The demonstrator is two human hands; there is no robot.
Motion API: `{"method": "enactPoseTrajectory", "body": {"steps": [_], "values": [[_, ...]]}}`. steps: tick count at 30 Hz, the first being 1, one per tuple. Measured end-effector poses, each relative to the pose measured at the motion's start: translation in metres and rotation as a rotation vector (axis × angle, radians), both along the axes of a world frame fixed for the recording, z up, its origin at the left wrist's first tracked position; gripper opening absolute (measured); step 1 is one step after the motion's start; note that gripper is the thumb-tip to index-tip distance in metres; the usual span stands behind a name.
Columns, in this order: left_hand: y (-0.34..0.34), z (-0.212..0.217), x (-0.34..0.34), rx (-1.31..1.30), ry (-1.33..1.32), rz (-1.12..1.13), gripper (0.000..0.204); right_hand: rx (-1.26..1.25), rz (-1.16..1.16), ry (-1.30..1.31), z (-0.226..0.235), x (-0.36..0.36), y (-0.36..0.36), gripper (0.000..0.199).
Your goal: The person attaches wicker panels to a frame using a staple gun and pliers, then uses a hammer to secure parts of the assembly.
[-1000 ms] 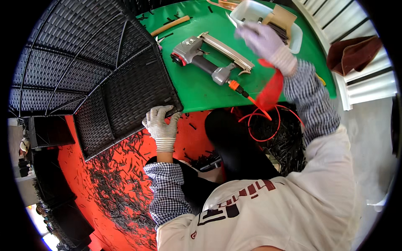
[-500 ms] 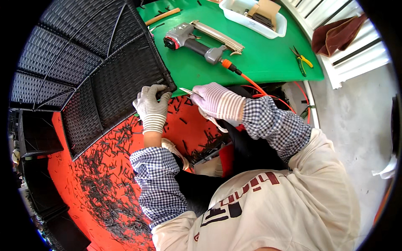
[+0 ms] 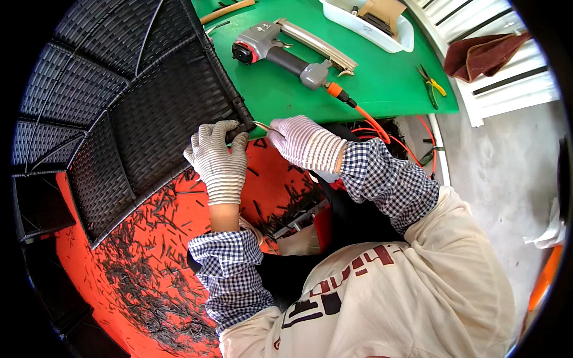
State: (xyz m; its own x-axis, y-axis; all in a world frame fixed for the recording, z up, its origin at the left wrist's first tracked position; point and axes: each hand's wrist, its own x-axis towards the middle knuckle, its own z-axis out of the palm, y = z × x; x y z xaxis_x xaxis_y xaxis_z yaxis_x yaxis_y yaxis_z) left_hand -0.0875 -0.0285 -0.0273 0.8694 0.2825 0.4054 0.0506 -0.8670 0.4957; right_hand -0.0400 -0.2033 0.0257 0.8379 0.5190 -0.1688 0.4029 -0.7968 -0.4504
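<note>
A black wicker furniture piece (image 3: 161,101) with a woven panel leans in from the left, its corner over the green table's front edge. My left hand (image 3: 218,155), in a striped knit glove, is closed around that corner, thumb and fingers pinching the rim. Just right of the corner, my gloved right hand (image 3: 304,140) is closed on a slim pointed metal tool (image 3: 261,126). Its tip points left at the wicker corner and seems to reach it. The rest of the tool is hidden in my fist, so its exact kind does not show.
On the green table (image 3: 268,95) lie a grey nail gun (image 3: 280,56) with an orange hose (image 3: 370,119), yellow-and-green pliers (image 3: 431,88) and a white bin (image 3: 370,27). Black offcuts (image 3: 149,292) litter the red floor covering (image 3: 191,209). A brown cloth (image 3: 483,56) hangs at right.
The wicker piece has shifted slightly left and down in view. My right hand has turned a little, bringing the tool's tip nearer the corner. My left hand keeps its hold.
</note>
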Motion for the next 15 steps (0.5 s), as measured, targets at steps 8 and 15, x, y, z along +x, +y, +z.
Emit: {"method": "enactPoseTrajectory", "body": {"steps": [8,15], "values": [[0.0,-0.002,0.0,-0.009,-0.007,-0.003,0.023,-0.122,0.03,0.105,0.018,0.005,0.009,0.038],[-0.002,-0.009,0.002,-0.002,-0.034,0.005,0.022,-0.146,-0.008,0.101,0.01,-0.006,0.014,0.03]]}}
